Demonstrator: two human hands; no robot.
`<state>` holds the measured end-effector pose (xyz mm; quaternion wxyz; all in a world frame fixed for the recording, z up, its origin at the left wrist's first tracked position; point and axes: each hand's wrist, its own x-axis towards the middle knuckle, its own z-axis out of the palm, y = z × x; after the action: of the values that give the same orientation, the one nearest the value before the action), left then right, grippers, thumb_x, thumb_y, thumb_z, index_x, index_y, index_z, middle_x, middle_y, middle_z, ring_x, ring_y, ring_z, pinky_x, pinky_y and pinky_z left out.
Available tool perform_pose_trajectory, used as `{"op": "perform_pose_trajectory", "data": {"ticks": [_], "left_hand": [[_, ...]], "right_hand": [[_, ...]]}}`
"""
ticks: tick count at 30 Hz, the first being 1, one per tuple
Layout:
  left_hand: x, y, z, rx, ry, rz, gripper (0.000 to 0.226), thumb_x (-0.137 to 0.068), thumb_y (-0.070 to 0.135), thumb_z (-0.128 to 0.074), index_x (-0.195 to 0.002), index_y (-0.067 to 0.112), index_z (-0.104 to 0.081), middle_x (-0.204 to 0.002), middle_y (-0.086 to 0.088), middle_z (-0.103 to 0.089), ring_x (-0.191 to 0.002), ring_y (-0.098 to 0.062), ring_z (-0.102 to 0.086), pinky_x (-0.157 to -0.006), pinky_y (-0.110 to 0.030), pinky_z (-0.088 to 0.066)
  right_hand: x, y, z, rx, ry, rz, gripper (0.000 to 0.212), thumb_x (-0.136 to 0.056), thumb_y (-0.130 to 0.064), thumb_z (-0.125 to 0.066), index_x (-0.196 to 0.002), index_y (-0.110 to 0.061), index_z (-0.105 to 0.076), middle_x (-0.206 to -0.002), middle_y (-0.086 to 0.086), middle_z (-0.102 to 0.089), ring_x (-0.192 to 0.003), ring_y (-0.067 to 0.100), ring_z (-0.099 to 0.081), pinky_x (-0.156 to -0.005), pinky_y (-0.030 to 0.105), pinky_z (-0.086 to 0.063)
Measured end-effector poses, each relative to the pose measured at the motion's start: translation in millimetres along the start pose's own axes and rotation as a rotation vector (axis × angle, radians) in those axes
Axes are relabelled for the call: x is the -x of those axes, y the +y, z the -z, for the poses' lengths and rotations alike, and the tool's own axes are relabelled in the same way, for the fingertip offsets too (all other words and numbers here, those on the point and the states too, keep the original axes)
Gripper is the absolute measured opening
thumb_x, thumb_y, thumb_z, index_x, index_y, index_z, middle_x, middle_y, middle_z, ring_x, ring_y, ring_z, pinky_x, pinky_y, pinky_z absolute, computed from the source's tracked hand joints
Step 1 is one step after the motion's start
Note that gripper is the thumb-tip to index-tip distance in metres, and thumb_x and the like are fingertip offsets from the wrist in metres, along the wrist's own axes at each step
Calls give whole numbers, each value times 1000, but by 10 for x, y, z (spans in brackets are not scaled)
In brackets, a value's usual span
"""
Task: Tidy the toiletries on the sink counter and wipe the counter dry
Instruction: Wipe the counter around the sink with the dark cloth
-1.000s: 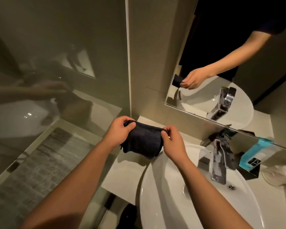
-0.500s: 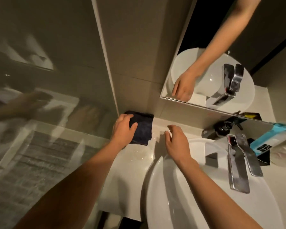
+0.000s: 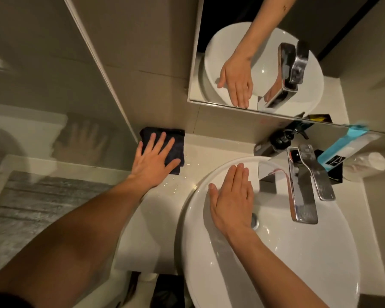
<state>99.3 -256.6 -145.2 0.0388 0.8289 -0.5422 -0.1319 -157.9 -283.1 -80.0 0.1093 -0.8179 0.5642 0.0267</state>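
Cloth [image 3: 162, 144]: dark, folded, upper centre-left on wet counter [image 3: 142, 218]. Your left hand [image 3: 152, 162] pressed it flat, fingers spread; right hand [image 3: 231, 202] open over basin [image 3: 298, 252]. Wiping step; next, sweep across droplets.

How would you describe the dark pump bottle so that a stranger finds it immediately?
Start at the white sink and go to the chrome tap at its back. Just behind the tap, against the wall below the mirror, is the pump bottle. It is the only black, glossy item with a pump head; the carton to its right is white and turquoise.
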Motion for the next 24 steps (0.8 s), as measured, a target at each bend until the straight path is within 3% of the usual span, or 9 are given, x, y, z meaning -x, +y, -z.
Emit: {"op": "perform_pose_trajectory", "data": {"ticks": [6,13,19,24], "left_hand": [[57,-64,1,75,-18,19,60,-100,58,-25,-157,39,-15,-169,10,-8,-155,-18,0,-120,-56,-22],[485,-91,-81,154,-4,34,54,-105,46,-27,-157,32,-23,-168,9,-9,-155,-16,-2,-119,-49,-27],[1038,-8,-136,193,-2,78,52,-107,44,-24,-157,31,-23,-168,10,-9,-155,-13,0,-120,-47,-19],[1568,59,-228,126,9,114,52,-106,45,-19,-157,36,-22,-168,12,-9,-154,-11,0,-124,-49,1]], "right_hand": [[-26,28,-62,11,24,11,79,-100,-57,-12,-160,-6,-3,-169,12,1,-155,25,5,-124,41,-2],[-25,67,-69,25,43,26,80,-101,-58,-14,-159,-5,-7,-168,14,-3,-156,27,0,-124,43,-7],[-13,135,-12,44,21,84,80,-101,-59,-18,-159,-5,-6,-168,14,-3,-156,27,-1,-124,43,-7],[-6,207,6,48,28,137,80,-101,-59,-18,-159,-5,-8,-168,14,-4,-156,27,-3,-125,44,-9]]}}
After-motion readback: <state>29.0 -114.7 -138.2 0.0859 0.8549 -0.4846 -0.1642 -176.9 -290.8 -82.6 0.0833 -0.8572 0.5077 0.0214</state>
